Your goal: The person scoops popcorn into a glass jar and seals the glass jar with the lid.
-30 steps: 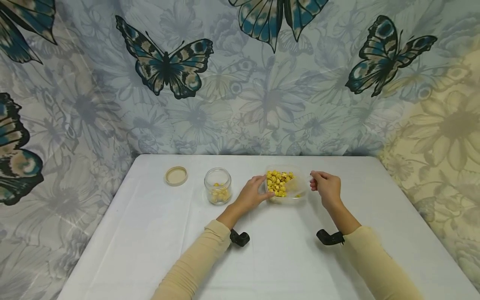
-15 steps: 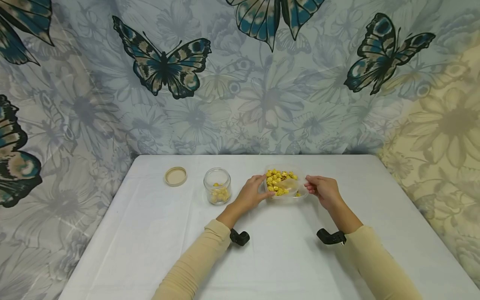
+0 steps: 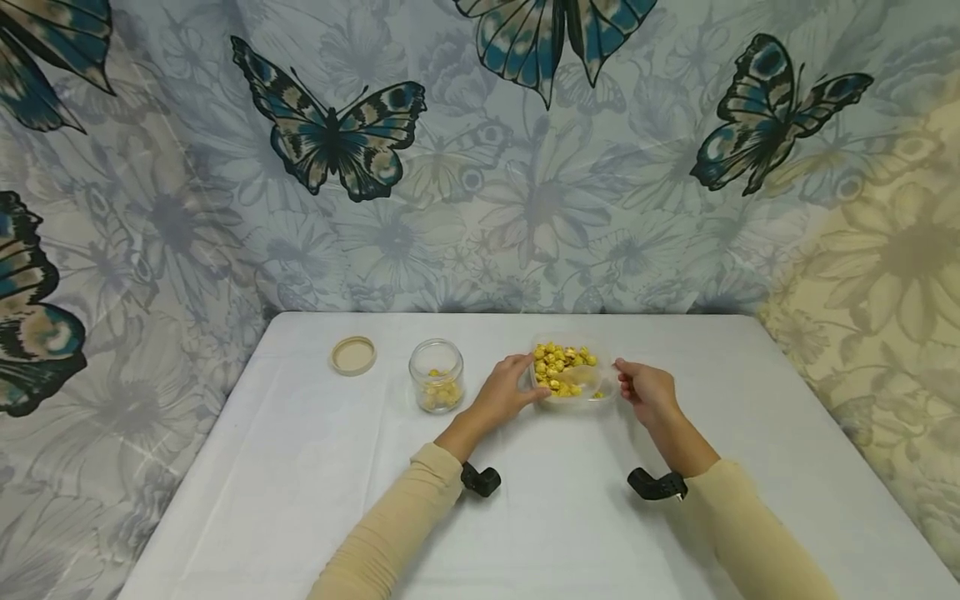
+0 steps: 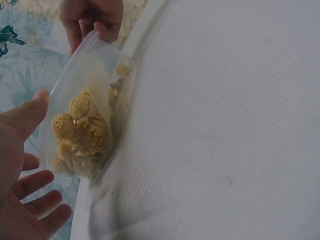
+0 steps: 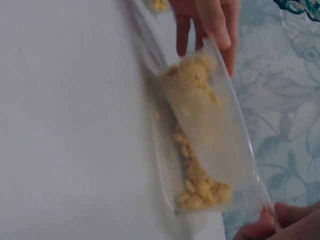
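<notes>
A clear plastic container with yellow popcorn-like pieces sits at the middle of the white table. My left hand grips its left end, thumb on the rim. My right hand pinches the right rim. In the left wrist view the container wall stands between my left hand and my right hand. In the right wrist view a translucent flat piece lies inside the container, over the pieces; my right hand pinches the near corner and my left hand holds the far end.
A small glass jar with a few yellow pieces stands left of the container, and its tan lid lies further left. A butterfly-print curtain hangs behind the table and along both sides.
My right hand has come a little closer to the container's right rim and lower. My left hand has kept its hold on the left end.
</notes>
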`<state>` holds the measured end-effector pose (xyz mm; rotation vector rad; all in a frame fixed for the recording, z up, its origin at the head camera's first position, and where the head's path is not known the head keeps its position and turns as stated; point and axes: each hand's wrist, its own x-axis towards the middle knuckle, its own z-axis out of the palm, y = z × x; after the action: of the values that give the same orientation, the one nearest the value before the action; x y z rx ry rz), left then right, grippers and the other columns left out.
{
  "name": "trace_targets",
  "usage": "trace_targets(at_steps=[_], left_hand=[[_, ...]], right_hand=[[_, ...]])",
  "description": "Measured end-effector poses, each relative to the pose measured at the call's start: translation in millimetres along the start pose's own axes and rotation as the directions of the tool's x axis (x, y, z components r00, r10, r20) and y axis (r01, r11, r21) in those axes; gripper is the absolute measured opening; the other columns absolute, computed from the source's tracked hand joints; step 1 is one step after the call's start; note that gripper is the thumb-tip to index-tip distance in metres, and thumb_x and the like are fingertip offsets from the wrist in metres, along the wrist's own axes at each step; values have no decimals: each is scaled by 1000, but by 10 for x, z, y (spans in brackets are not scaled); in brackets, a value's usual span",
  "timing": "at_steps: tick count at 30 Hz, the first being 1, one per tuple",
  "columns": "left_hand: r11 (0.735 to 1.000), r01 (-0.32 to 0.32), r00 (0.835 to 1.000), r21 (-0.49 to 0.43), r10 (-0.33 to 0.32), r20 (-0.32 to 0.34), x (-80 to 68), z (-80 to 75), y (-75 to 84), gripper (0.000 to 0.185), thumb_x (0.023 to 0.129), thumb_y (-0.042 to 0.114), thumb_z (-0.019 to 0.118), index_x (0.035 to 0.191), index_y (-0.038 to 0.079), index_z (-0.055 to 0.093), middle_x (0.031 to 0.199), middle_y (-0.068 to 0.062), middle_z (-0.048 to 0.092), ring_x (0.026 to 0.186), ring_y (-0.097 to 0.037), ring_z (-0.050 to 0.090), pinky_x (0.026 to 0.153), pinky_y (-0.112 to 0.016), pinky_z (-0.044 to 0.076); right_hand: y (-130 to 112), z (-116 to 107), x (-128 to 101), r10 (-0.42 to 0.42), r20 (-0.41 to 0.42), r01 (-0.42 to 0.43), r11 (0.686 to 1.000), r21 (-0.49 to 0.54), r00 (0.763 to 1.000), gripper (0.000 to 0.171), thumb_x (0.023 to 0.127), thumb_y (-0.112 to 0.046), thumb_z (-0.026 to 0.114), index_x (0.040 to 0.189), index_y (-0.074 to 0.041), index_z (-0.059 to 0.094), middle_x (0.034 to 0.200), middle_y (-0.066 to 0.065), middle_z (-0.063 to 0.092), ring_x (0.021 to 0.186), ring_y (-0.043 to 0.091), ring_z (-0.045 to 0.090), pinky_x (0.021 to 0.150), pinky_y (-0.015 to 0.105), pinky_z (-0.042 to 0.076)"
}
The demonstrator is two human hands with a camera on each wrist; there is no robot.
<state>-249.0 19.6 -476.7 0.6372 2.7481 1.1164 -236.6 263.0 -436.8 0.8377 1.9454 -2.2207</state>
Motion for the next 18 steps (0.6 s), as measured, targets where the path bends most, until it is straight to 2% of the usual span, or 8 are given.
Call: trace_targets(at_steps=[4,9,15,18], left_hand=[[1000,8,1000,-14,-8,-1,11,-17,-6,75,90,45,65,150,10,38,148,-11,44,139,-29,41,114,-43,37],[1000,-3,1000,-14,3,-1,12,-11,-1,76,90,45,66,150,10,38,148,-11,45,138,-30,41,114,-43,37],[1000,-4,1000,-16,4,-12,-1,12,-4,76,89,45,66,150,10,38,147,-12,45,138,-30,41,114,-43,37],[1000,-3,1000,-20,3,-13,-5,17,-3,76,89,46,66,150,10,38,147,-11,45,138,-29,41,114,-43,37]], right_hand=[[2,65,-12,5,-30,-3,997,79,1000,25,96,-10,60,72,-13,67,60,-5,55,53,4,46,47,15,42],[-8,64,-53,32,-27,-28,990,141,999,32,98,-10,55,68,-14,64,58,-5,52,52,3,45,45,15,40],[2,75,-54,61,-90,-49,990,130,994,18,101,-16,50,87,-10,59,60,-6,48,55,3,42,47,16,38],[11,81,-37,58,-116,-43,992,122,992,16,102,-18,50,90,-10,58,60,-7,47,54,3,41,47,16,37]])
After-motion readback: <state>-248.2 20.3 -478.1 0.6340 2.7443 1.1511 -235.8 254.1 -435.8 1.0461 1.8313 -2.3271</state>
